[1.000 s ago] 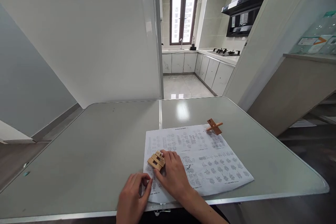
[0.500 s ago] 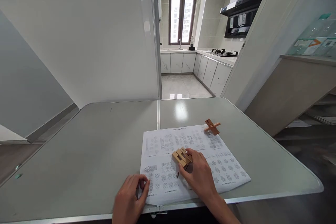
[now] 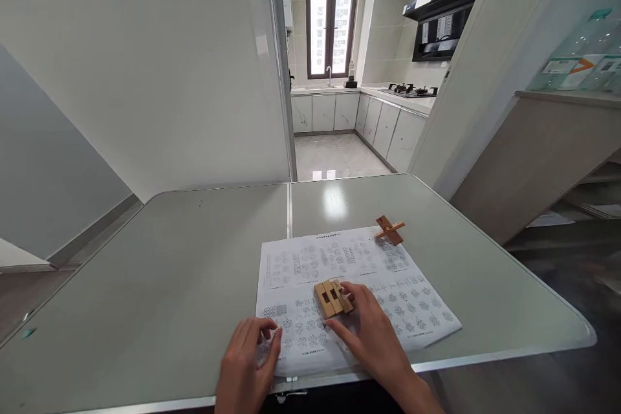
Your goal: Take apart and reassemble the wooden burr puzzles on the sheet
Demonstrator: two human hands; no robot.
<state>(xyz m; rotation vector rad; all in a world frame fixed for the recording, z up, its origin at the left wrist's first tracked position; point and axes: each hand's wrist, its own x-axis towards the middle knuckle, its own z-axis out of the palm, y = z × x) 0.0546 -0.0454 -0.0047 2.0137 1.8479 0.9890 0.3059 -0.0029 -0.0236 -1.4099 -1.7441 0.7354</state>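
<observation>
Several notched wooden puzzle pieces (image 3: 328,297) lie side by side on a printed instruction sheet (image 3: 301,265). The rightmost piece sits askew against the others. My right hand (image 3: 373,339) is curled about their right side, index finger at the upper right and thumb at the lower edge. By the sheet's lower left edge, my left hand (image 3: 248,356) is loosely bent, with a small gap between thumb and index finger and nothing seen in it. A darker wooden crossed piece (image 3: 389,231) stands at the sheet's upper right corner.
The grey-green table (image 3: 194,272) has a seam (image 3: 290,207) and a metal rim. A latch (image 3: 291,394) sits under its front edge. Large water bottles (image 3: 577,58) stand on a shelf (image 3: 553,142) at right. Beyond lies a kitchen with a window (image 3: 332,19).
The puzzle pieces have turned slightly and lie flatter, the rightmost one slid toward me. My right thumb has moved lower. My left hand has shifted right, its thumb and index finger a little farther apart.
</observation>
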